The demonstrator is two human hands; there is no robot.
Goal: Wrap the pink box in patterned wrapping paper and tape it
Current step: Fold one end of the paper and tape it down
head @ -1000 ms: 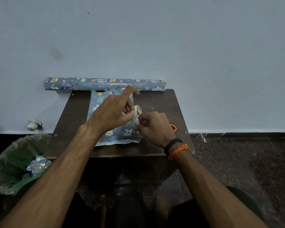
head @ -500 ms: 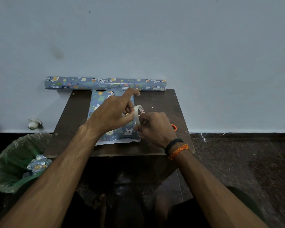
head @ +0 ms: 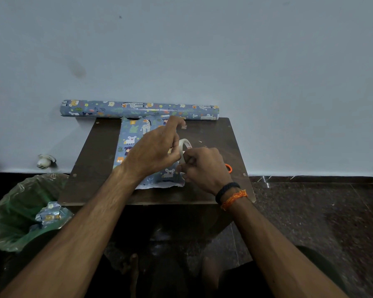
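Both hands [head: 177,157] hold tape roll [head: 184,149] above wrapped box [head: 134,143].

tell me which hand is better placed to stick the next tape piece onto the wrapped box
Left. The left hand is over the wrapped box, with a tape piece on its forefinger. The right hand grips the tape roll.

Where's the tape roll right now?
In the head view the tape roll is held between the left hand and right hand, above the wrapped box's right edge.
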